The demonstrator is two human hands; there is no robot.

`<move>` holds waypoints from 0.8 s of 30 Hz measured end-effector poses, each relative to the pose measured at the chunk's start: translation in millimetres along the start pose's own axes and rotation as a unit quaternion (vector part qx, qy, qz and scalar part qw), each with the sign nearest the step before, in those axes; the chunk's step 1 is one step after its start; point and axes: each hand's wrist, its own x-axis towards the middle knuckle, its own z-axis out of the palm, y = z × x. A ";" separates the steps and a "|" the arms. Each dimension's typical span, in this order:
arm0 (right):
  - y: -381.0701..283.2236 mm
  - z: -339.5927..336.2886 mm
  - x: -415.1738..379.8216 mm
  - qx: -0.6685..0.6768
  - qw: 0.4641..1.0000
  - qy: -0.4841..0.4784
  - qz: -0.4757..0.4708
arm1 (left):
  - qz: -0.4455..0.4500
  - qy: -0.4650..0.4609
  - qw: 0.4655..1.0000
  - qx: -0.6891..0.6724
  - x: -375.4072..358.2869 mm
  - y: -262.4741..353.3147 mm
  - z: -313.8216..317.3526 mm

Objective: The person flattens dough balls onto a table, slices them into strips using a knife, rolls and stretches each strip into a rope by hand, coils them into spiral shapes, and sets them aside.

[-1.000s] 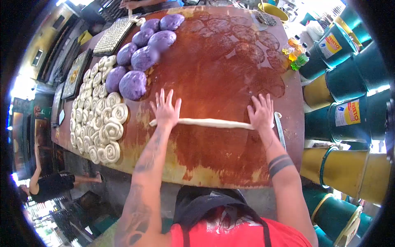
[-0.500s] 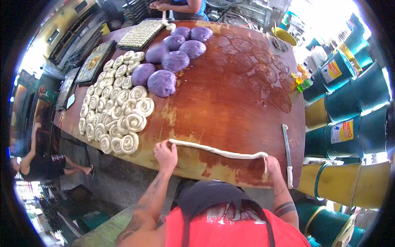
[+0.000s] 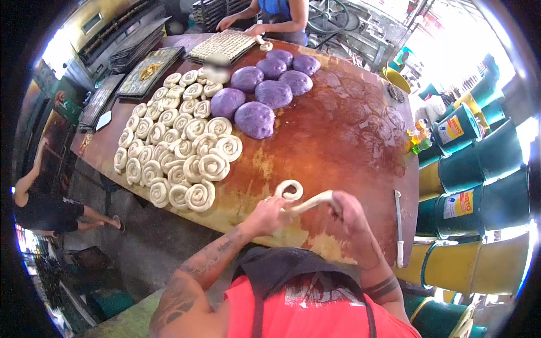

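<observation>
A pale dough rope (image 3: 313, 202) stretches between my two hands near the front edge of the table. My left hand (image 3: 270, 216) is closed on it, and beyond those fingers part of the rope curls into a loop (image 3: 289, 190) above the tabletop. The rope's other stretch ends in my right hand (image 3: 349, 212), whose fingers wrap around it. To the left lie many coiled dough spirals (image 3: 200, 196), some overlapping. Several purple dough balls (image 3: 255, 120) sit behind them.
A long knife (image 3: 398, 225) lies at the table's right edge. At the back, a person in blue (image 3: 282, 14) works by a tray of small dough pieces (image 3: 222, 45). Stacked green bins (image 3: 489, 155) line the right. Another person (image 3: 48, 211) is at far left.
My hands have come closer together, and the straight rope on the table is now partly looped and lifted. The co-worker's hands have moved to the tray, and the view has shifted.
</observation>
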 end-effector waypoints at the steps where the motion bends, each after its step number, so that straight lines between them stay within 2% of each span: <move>1: -6.2 4.2 16.5 -0.031 0.999 0.003 -0.011 | 0.040 0.014 0.999 -0.010 -8.3 4.0 -1.4; 4: 3.3 69.4 59.1 -0.100 0.985 0.132 -0.057 | -0.066 0.135 0.974 -0.172 21.8 -12.7 -0.8; 5: 30.2 83.4 73.0 -0.148 0.979 0.123 -0.067 | -0.130 0.154 0.951 -0.235 32.3 -15.8 -11.9; 6: 54.7 92.3 78.3 -0.197 0.971 0.113 -0.077 | -0.136 0.162 0.945 -0.249 34.5 -19.6 -22.5; 7: 55.0 93.2 63.1 -0.376 0.923 0.023 -0.080 | -0.143 0.170 0.939 -0.263 33.9 -24.8 -33.4; 8: 51.9 97.2 57.8 -0.459 0.883 -0.031 0.094 | -0.150 0.176 0.932 -0.277 31.3 -31.6 -41.7; 9: 58.0 88.3 47.3 -0.476 0.870 -0.090 0.096 | -0.123 0.189 0.944 -0.239 24.6 -40.2 -45.2; 11: 81.1 56.5 40.3 -0.451 0.869 -0.006 0.206 | -0.172 0.129 0.945 -0.246 6.7 -57.3 -47.5; 12: 89.0 41.3 45.8 -0.320 0.918 0.056 0.227 | -0.196 0.100 0.944 -0.248 -0.6 -65.0 -46.0; 13: 97.4 28.1 53.1 -0.180 0.946 0.116 0.242 | -0.238 0.053 0.931 -0.272 -3.7 -73.5 -37.4; 14: 105.0 25.2 63.2 -0.034 0.952 0.172 0.252 | -0.220 0.028 0.935 -0.277 -1.4 -76.9 -29.9; 16: 117.1 43.2 89.7 -0.242 0.938 0.209 0.134 | -0.178 -0.021 0.943 -0.281 19.9 -76.2 -14.0; 17: 121.3 53.9 102.1 -0.341 0.910 0.226 0.072 | -0.122 0.001 0.966 -0.228 33.6 -74.9 -5.8; 18: 121.8 64.2 116.7 -0.416 0.877 0.235 0.050 | -0.065 0.022 0.982 -0.174 45.5 -75.3 1.8; 20: 87.6 83.3 127.3 -0.421 0.894 0.151 0.022 | 0.006 0.091 0.988 -0.126 64.2 -88.9 20.4; 22: 16.2 109.7 120.4 -0.418 0.908 -0.011 0.007 | 0.024 0.039 0.986 -0.161 77.5 -98.8 10.2; 23: -4.7 115.4 121.7 -0.412 0.907 -0.091 0.001 | 0.006 -0.051 0.974 -0.219 77.4 -98.5 -11.1; 24: -5.4 113.2 129.7 -0.422 0.899 -0.101 -0.060 | -0.012 -0.143 0.951 -0.274 76.6 -95.9 -32.4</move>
